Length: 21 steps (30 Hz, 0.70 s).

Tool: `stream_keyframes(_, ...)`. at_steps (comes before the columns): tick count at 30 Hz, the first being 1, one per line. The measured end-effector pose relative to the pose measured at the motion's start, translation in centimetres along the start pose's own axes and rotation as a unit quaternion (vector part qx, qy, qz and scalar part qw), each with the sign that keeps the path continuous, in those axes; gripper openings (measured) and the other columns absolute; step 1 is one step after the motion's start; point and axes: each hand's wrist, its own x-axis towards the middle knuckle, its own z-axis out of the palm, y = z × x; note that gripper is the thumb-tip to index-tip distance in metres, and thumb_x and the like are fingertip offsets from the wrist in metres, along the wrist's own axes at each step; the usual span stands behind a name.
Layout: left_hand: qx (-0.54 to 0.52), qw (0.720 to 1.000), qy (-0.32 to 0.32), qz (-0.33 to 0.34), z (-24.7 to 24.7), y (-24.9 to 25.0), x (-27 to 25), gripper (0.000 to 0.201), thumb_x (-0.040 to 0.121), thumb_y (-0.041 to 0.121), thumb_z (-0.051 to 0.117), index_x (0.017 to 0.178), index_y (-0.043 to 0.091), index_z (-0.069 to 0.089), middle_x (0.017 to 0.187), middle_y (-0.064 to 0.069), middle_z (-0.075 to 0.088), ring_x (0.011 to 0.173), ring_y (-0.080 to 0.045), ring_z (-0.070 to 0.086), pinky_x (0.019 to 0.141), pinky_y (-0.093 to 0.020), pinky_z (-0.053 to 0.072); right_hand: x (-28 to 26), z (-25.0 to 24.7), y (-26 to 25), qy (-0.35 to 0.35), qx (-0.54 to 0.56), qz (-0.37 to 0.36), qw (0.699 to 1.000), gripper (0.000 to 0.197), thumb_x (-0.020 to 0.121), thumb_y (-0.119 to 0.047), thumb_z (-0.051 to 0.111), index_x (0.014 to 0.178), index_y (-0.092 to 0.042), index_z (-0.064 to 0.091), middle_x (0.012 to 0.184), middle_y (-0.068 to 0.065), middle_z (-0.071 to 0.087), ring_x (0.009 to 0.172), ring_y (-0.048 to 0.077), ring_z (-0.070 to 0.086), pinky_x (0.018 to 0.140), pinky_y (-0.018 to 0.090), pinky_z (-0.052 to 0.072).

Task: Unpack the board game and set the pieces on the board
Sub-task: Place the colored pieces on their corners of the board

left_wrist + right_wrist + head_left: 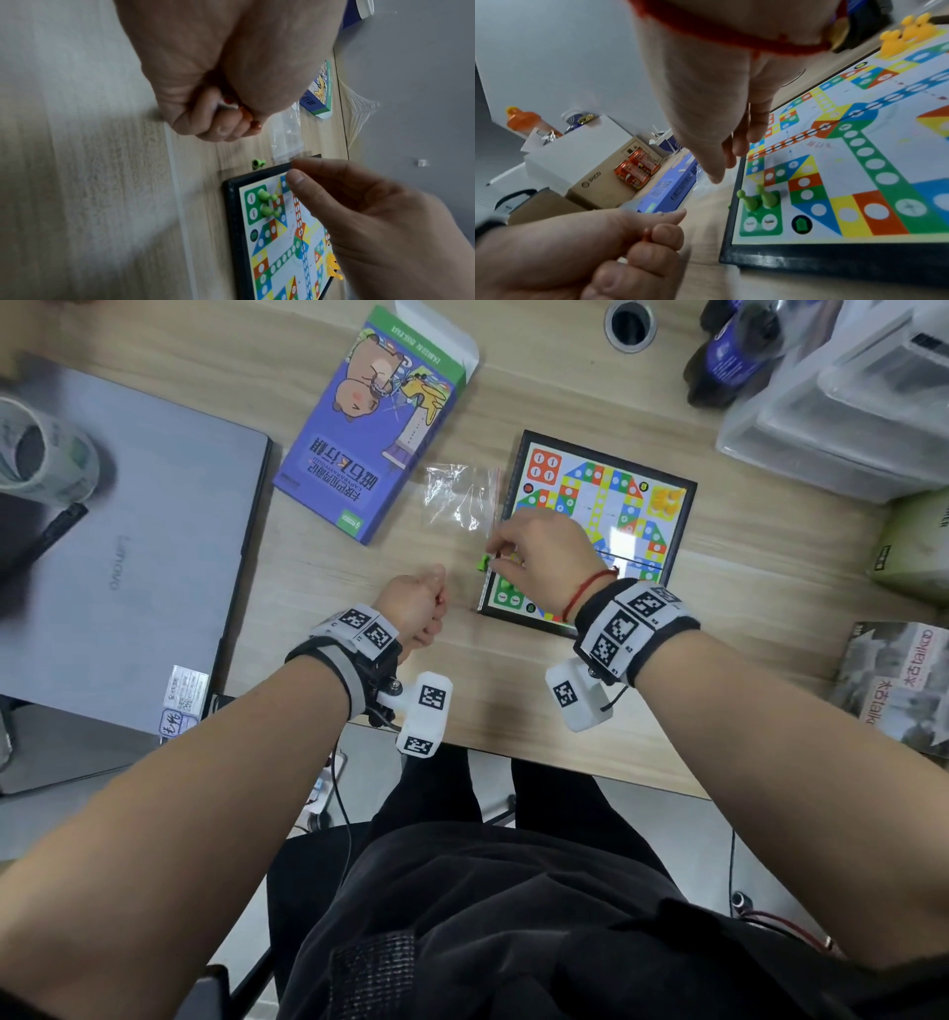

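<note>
The black-framed game board (677,541) lies open on the desk. Two green pawns (267,203) stand in its green corner, and yellow pawns (665,498) stand in the yellow one. A third green pawn (480,563) lies on its side on the desk just left of the board. My right hand (495,552) hovers over that board edge, thumb and fingers loosely extended and empty. My left hand (436,603) is a fist on the desk to the left, gripping orange-red pawns (248,116) that peek out between its fingers.
An empty clear zip bag (459,498) lies left of the board, with the purple game box (369,423) behind it. A closed grey laptop (128,588) fills the left side. Plastic bins (847,403), a dark bottle (729,356) and boxes crowd the right.
</note>
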Motion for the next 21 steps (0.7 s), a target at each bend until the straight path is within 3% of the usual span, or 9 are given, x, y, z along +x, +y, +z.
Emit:
stream_keyframes(4, 0.005, 1.000, -0.009, 0.021, -0.6, -0.3, 0.0, 0.043, 0.099, 0.049, 0.043, 0.068, 0.019, 0.042, 0.048, 0.006, 0.032, 0.037, -0.009, 0.023, 0.035, -0.018, 0.016, 1.8, 0.9, -1.2, -0.063, -0.054, -0.011, 0.996, 0.024, 0.082, -0.024, 0.067, 0.103, -0.013, 0.066, 0.104, 0.009, 0.061, 0.102, 0.029, 0.055, 0.081, 0.038, 0.049)
stream_keyframes(7, 0.023, 0.999, -0.006, 0.042, -1.0, -0.6, 0.2, 0.044, 0.099, 0.049, 0.043, 0.067, 0.018, 0.042, 0.046, 0.007, 0.033, 0.038, -0.010, 0.024, 0.037, -0.017, 0.017, 2.7, 1.6, -2.3, -0.078, -0.115, -0.016, 0.990, 0.017, 0.080, -0.018, 0.065, 0.096, -0.012, 0.066, 0.101, 0.009, 0.061, 0.100, 0.031, 0.053, 0.077, 0.037, 0.047)
stream_keyframes(11, 0.003, 0.999, -0.011, 0.039, -1.2, -0.8, 0.6, 0.043, 0.102, 0.041, 0.042, 0.069, 0.015, 0.050, 0.060, 0.000, 0.040, 0.045, -0.011, 0.033, 0.038, -0.018, 0.023, 3.6, 1.8, -3.0, -0.104, -0.149, -0.001, 0.983, 0.013, 0.079, -0.014, 0.069, 0.091, -0.011, 0.065, 0.092, 0.012, 0.065, 0.089, 0.031, 0.059, 0.066, 0.031, 0.043)
stream_keyframes(16, -0.035, 0.998, -0.028, 0.032, -1.2, -0.8, 1.0, 0.040, 0.104, 0.032, 0.039, 0.080, 0.010, 0.062, 0.066, -0.003, 0.048, 0.054, -0.012, 0.041, 0.046, -0.017, 0.032, 4.0, 1.7, -2.9, -0.124, -0.147, -0.007, 0.981, 0.009, 0.082, -0.011, 0.066, 0.091, -0.015, 0.064, 0.092, 0.012, 0.064, 0.087, 0.032, 0.060, 0.066, 0.032, 0.043)
stream_keyframes(19, -0.051, 0.997, -0.039, 0.034, -1.0, -0.8, 1.3, 0.039, 0.105, 0.028, 0.038, 0.082, 0.009, 0.063, 0.068, -0.003, 0.051, 0.055, -0.012, 0.045, 0.047, -0.016, 0.036, 4.0, 2.1, -2.3, -0.116, -0.146, -0.021, 0.982, 0.016, 0.086, -0.005, 0.055, 0.096, -0.015, 0.062, 0.093, 0.014, 0.064, 0.085, 0.034, 0.060, 0.064, 0.032, 0.039)
stream_keyframes(21, -0.054, 0.997, -0.045, 0.041, -0.7, -0.7, 1.5, 0.037, 0.105, 0.025, 0.038, 0.084, 0.008, 0.062, 0.069, -0.004, 0.052, 0.055, -0.012, 0.046, 0.048, -0.017, 0.038, 3.9, 1.8, -2.1, -0.116, -0.137, -0.029, 0.983, 0.014, 0.084, -0.007, 0.057, 0.096, -0.014, 0.062, 0.095, 0.012, 0.064, 0.088, 0.034, 0.060, 0.066, 0.033, 0.042)
